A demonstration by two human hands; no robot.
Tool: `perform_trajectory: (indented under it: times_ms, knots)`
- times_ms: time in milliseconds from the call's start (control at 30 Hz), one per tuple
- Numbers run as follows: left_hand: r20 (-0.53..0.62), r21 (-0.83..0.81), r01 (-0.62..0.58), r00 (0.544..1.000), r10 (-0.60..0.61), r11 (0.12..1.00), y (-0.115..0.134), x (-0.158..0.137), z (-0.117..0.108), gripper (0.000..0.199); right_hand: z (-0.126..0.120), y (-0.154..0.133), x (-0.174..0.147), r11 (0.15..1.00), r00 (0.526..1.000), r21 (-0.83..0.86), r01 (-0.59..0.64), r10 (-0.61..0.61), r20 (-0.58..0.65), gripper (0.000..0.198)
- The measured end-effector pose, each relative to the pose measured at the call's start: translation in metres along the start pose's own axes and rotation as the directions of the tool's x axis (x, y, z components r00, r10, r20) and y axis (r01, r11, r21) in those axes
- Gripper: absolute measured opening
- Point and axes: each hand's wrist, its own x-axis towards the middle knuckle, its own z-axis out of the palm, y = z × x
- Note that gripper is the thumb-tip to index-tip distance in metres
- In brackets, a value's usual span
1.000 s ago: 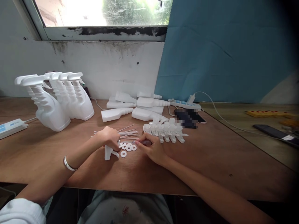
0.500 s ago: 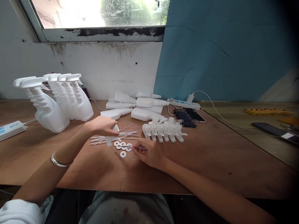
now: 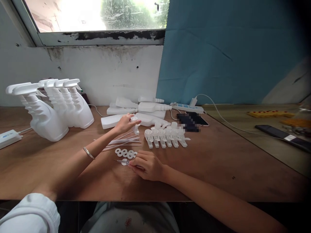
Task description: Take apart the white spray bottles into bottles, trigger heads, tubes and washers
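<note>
My left hand (image 3: pixel 126 123) is closed round a white spray trigger head (image 3: pixel 136 129), left of a row of similar trigger heads (image 3: pixel 165 137). Its round opening faces up beside my thumb. In my right hand (image 3: pixel 148 165) is a small screwdriver-like tool (image 3: pixel 122 161) with a thin metal tip and a clear part near my fingers. That tip points left, across a single white ring washer (image 3: pixel 124 163). Just behind it lie several more ring washers (image 3: pixel 124 153), the rightmost partly hidden by my right hand. Thin white tubes (image 3: pixel 123 141) lie loosely under and in front of my left hand.
Assembled white spray bottles (image 3: pixel 48 119) stand at the left. White bottles (image 3: pixel 153 106) lie piled by the wall. Dark phones (image 3: pixel 189 122), partly pixelated, and a power strip (image 3: pixel 187 107) with a cable sit behind the trigger heads. Another power strip (image 3: pixel 9 138) is at the far left.
My left hand has moved right and away from me with the trigger head, from above the tubes to beside the row. My right hand has brought the tool nearer me, over the single washer.
</note>
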Motion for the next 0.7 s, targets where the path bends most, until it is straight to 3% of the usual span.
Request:
perform_trajectory:
  times_ms: [167,333,533,700]
  knots:
    - [0.101,-0.154,-0.042,0.993,0.058,0.987,-0.005,-0.014,-0.003,0.043,0.0,0.0,0.001,1.0,1.0,-0.02,0.013,-0.013,0.005,0.015]
    - [0.154,-0.263,0.04,0.988,0.001,0.964,0.006,-0.023,0.012,0.043,0.001,0.0,0.001,0.999,0.999,-0.018,0.038,-0.038,-0.025,0.013]
    - [0.256,-0.393,0.089,0.966,0.016,0.915,0.007,-0.023,0.027,0.041,0.001,0.0,0.002,0.998,0.998,-0.017,0.057,-0.058,-0.036,0.014]
    - [0.256,-0.316,0.067,0.966,0.017,0.946,0.008,-0.02,0.031,0.042,0.001,0.0,0.002,0.998,0.998,-0.035,0.056,-0.057,-0.031,0.016]
